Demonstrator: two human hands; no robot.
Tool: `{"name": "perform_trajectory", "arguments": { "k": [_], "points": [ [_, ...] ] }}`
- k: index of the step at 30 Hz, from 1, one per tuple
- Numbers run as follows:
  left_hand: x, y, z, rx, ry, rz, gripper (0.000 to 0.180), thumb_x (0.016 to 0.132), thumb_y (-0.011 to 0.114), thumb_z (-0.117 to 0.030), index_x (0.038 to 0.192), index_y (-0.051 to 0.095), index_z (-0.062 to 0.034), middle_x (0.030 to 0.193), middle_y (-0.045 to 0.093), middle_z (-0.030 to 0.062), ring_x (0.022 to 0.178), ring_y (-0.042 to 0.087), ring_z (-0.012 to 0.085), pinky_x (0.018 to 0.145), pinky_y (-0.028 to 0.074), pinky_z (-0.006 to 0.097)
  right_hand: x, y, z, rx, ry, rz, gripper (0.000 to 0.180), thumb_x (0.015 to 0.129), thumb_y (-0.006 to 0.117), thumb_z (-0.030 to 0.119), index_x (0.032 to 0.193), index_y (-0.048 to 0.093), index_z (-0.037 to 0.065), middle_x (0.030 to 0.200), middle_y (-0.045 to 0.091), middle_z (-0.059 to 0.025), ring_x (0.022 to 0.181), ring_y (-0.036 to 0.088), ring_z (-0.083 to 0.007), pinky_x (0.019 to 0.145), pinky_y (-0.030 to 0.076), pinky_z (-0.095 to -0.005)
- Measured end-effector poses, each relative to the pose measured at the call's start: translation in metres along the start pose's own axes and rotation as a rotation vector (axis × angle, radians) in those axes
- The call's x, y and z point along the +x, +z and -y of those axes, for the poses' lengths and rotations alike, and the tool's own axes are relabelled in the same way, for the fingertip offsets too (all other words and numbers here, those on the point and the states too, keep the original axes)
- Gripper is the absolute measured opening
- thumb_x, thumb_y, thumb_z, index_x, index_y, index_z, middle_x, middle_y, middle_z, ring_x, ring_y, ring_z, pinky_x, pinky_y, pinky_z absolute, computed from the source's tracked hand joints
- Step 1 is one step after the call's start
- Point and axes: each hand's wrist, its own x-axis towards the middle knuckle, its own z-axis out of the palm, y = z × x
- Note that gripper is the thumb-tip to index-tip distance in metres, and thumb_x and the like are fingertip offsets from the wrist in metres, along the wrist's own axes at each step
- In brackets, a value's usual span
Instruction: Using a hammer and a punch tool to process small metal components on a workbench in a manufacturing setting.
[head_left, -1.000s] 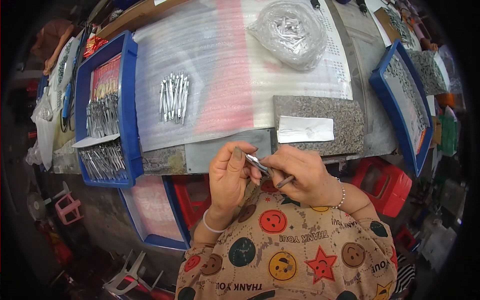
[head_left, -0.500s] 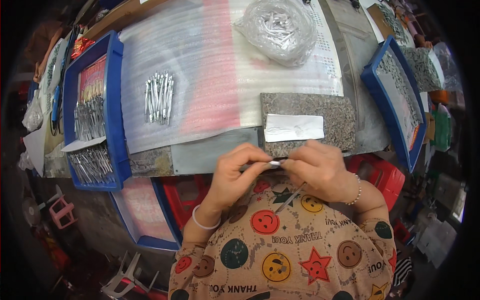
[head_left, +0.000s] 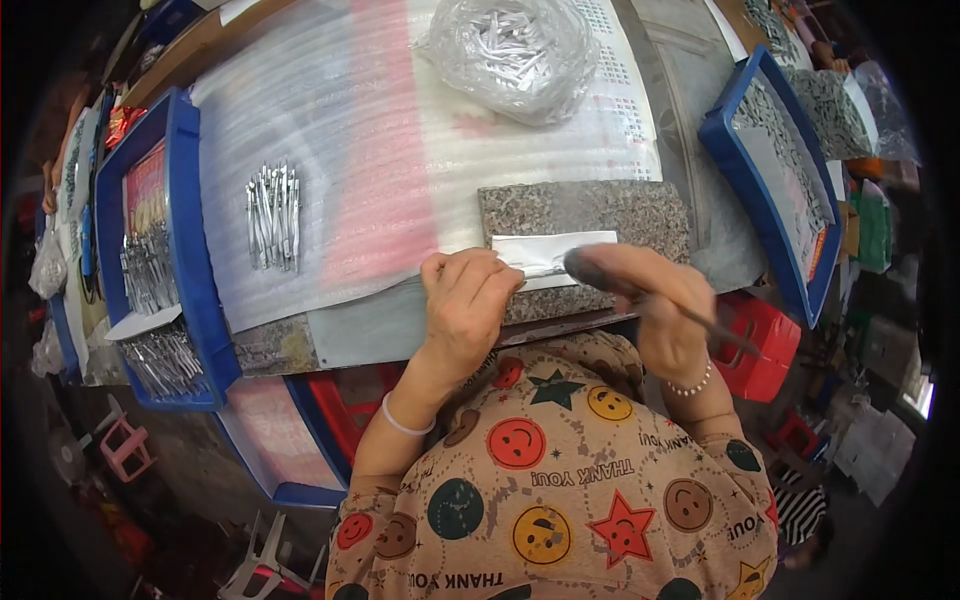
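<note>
Looking down from the head camera, the left hand [head_left: 468, 305] sits curled at the near edge of a speckled grey granite slab [head_left: 585, 215], its fingers clenched over something small that stays hidden; I cannot tell what it grips. The right hand [head_left: 640, 300] is motion-blurred, fingers wrapped round a thin dark rod-like tool [head_left: 715, 325] whose handle end points out to the right. Between the hands a strip of white paper [head_left: 550, 252] lies flat on the slab, probably as a clean working pad. A loose row of small silver metal pieces [head_left: 273, 215] rests on the white foam sheet [head_left: 400, 150], well apart to the left, near the blue plastic tray [head_left: 185, 200] holding more of them. A clear plastic bag of silver parts [head_left: 515, 45] sits at the far edge. Open foam lies between bag and slab; another blue tray [head_left: 770, 190] bounds the right.
</note>
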Motion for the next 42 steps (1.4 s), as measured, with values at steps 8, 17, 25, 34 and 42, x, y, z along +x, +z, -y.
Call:
{"name": "perform_trajectory", "arguments": {
  "k": [8, 17, 25, 34, 42],
  "points": [
    [-0.003, -0.005, 0.006, -0.082, -0.077, 0.000, 0.019, 0.073, 0.070, -0.001, 0.091, 0.065, -0.0058, 0.088, 0.059, 0.0070, 0.089, 0.059, 0.0252, 0.078, 0.037, 0.037, 0.019, 0.035, -0.038, -0.072, -0.208, 0.027, 0.021, 0.095, 0.057, 0.023, 0.092, 0.063, 0.004, 0.079, 0.062, -0.0132, 0.063, 0.062, -0.0315, 0.055, 0.049, -0.0353],
    [-0.014, -0.016, 0.012, -0.096, -0.179, -0.024, 0.017, 0.073, 0.069, 0.004, 0.088, 0.064, -0.0022, 0.088, 0.059, 0.0130, 0.087, 0.059, 0.0316, 0.078, 0.044, 0.039, 0.031, 0.025, 0.012, -0.248, -0.400, 0.136, 0.019, 0.083, 0.067, 0.012, 0.098, 0.062, 0.002, 0.090, 0.065, -0.0166, 0.071, 0.067, -0.0290, 0.059, 0.053, -0.0353],
    [-0.015, -0.015, 0.015, -0.130, -0.164, -0.013, 0.022, 0.072, 0.069, 0.002, 0.092, 0.063, -0.0040, 0.090, 0.057, 0.0093, 0.090, 0.057, 0.0285, 0.081, 0.040, 0.039, 0.041, 0.064, -0.019, 0.003, -0.138, 0.136, 0.026, 0.097, 0.056, 0.026, 0.095, 0.063, 0.001, 0.084, 0.064, -0.0146, 0.064, 0.064, -0.0285, 0.056, 0.051, -0.0325],
    [-0.015, -0.017, 0.015, -0.147, -0.172, 0.000, 0.018, 0.073, 0.069, 0.002, 0.089, 0.064, -0.0046, 0.090, 0.059, 0.0111, 0.092, 0.059, 0.0296, 0.081, 0.042, 0.039, 0.034, 0.044, 0.000, 0.063, -0.088, 0.012, 0.031, 0.101, 0.045, 0.023, 0.101, 0.062, -0.003, 0.098, 0.068, -0.0162, 0.068, 0.066, -0.0252, 0.060, 0.053, -0.0303],
    [-0.014, -0.018, 0.013, -0.124, -0.163, -0.015, 0.019, 0.074, 0.068, 0.003, 0.090, 0.064, -0.0039, 0.092, 0.059, 0.0120, 0.092, 0.059, 0.0304, 0.081, 0.042, 0.039, 0.033, 0.058, -0.007, -0.162, -0.324, 0.118, 0.014, 0.085, 0.062, 0.011, 0.094, 0.063, 0.000, 0.095, 0.068, -0.0171, 0.073, 0.068, -0.0286, 0.062, 0.055, -0.0335]
  ]
}}
